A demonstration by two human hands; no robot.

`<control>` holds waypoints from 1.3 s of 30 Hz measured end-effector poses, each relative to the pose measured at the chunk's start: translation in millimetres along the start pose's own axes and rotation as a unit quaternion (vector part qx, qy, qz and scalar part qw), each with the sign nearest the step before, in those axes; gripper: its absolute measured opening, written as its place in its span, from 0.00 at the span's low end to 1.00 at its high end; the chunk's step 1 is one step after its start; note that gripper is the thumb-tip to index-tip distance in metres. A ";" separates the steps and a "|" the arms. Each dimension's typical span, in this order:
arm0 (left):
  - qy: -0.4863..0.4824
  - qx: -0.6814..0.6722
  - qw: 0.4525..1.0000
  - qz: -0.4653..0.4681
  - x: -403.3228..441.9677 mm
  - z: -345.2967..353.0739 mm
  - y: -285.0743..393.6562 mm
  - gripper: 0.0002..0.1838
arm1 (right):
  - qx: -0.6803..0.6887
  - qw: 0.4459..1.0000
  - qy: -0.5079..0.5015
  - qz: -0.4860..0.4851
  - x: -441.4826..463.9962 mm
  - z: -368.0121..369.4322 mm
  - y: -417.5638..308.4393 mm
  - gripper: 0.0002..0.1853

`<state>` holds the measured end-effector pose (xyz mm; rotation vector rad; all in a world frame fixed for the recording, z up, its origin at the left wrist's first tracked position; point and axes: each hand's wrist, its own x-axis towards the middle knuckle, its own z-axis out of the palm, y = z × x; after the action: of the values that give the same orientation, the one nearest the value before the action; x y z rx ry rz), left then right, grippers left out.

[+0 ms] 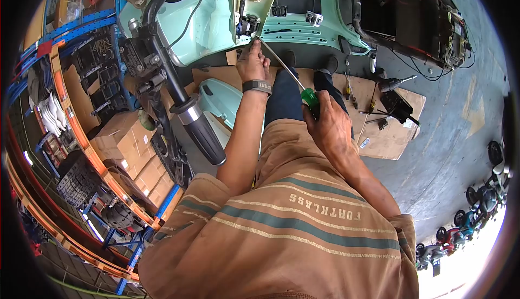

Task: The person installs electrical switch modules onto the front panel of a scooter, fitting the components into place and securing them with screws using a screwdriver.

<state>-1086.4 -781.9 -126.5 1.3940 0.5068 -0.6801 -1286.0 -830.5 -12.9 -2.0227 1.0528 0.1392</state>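
My right hand (331,123) is wrapped round the green handle of a long screwdriver (283,64). The shaft runs up and left to the edge of the mint-green scooter body (211,25). At its tip, my left hand (253,62) has its fingers pinched together against the body's lower edge. Whatever lies between those fingers is too small to make out. Just above them is a dark connector block with wires (248,25), set in an opening of the body. A black handlebar grip (203,136) sticks out left of my left forearm.
Flattened cardboard (390,136) lies on the floor, with a power drill (391,84), a black bracket (400,106) and several hand tools. A mint-green panel (219,101) lies left of my legs. Shelving with cardboard boxes (122,135) stands left; several scooters (468,218) stand far right.
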 end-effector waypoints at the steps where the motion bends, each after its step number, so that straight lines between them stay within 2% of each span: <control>1: -0.020 0.034 0.999 0.022 0.4 -1.4 -0.7 0.11 | -0.004 1.000 0.005 -0.001 2.4 -0.9 -1.5 0.16; 2: -0.021 0.033 0.999 0.023 0.6 -1.4 -2.1 0.11 | -0.005 1.000 0.005 -0.003 6.5 -2.8 -4.2 0.16; 5: -0.042 0.231 0.965 0.115 -0.6 -4.3 -8.5 0.22 | -0.041 0.999 -0.017 0.004 17.9 -12.6 -10.7 0.16; 6: -0.042 0.230 0.965 0.116 3.0 -6.7 -12.9 0.22 | -0.052 0.998 -0.019 0.003 21.1 -16.8 -12.4 0.16; 8: -0.015 0.338 0.918 0.209 6.7 -5.3 -16.7 0.21 | -0.063 0.998 -0.021 0.001 28.1 -26.4 -15.9 0.17; 9: -0.014 0.337 0.918 0.210 7.8 -5.9 -18.0 0.21 | -0.068 0.997 -0.026 0.000 32.2 -31.8 -17.5 0.17; 11: 0.001 0.410 0.884 0.223 -1.4 -0.1 -10.5 0.24 | -0.073 0.997 -0.032 0.000 38.9 -39.8 -20.3 0.18; 15: 0.005 0.423 0.867 0.263 8.0 -4.2 -16.9 0.24 | -0.098 0.994 -0.043 -0.022 51.3 -49.7 -24.9 0.17; 17: 0.008 0.430 0.879 0.206 0.9 0.8 -9.7 0.25 | -0.111 0.992 -0.050 -0.025 55.9 -50.8 -25.9 0.17; 18: 0.009 0.429 0.879 0.207 5.1 -2.2 -13.1 0.25 | -0.115 0.992 -0.046 -0.033 57.2 -51.1 -25.6 0.17; 20: 0.007 0.425 0.861 0.279 11.3 -5.9 -17.8 0.25 | -0.119 0.991 -0.043 -0.041 60.0 -51.1 -24.0 0.17; 24: 0.009 0.400 0.883 0.244 3.0 -3.3 -12.3 0.25 | -0.136 0.988 -0.038 -0.055 63.8 -49.4 -21.6 0.18; 27: 0.019 0.394 0.872 0.290 6.4 -8.1 -12.8 0.24 | -0.146 0.987 -0.043 -0.059 65.4 -50.2 -22.2 0.18; 30: 0.013 0.403 0.880 0.251 11.7 -17.1 -10.7 0.25 | -0.151 0.986 -0.048 -0.057 66.2 -49.9 -25.7 0.18; 32: 0.051 0.246 0.945 0.211 20.2 -18.4 -8.0 0.22 | -0.154 0.985 -0.050 -0.053 66.2 -48.9 -26.5 0.18; 33: 0.030 0.175 0.980 0.090 20.6 -24.2 -5.9 0.17 | -0.134 0.989 -0.040 -0.048 65.3 -45.9 -25.7 0.17; 34: 0.030 0.174 0.980 0.090 24.8 -27.7 -4.8 0.17 | -0.114 0.992 -0.030 -0.043 64.4 -42.5 -24.8 0.18; 36: -0.130 -0.043 0.991 -0.013 40.1 -36.0 -4.5 0.16 | -0.107 0.993 -0.002 -0.050 59.2 -34.2 -24.1 0.18; 37: -0.189 -0.086 0.975 -0.077 48.8 -40.2 -1.7 0.20 | -0.101 0.993 0.024 -0.055 57.3 -30.0 -23.0 0.18; 39: -0.196 -0.073 0.974 -0.083 61.8 -45.1 -4.3 0.20 | -0.075 0.997 0.003 -0.036 56.2 -23.7 -19.9 0.19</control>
<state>-1042.2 -745.7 -177.6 1.0507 0.3515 -1.0082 -1241.6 -876.8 -9.7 -2.1947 0.9979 0.1789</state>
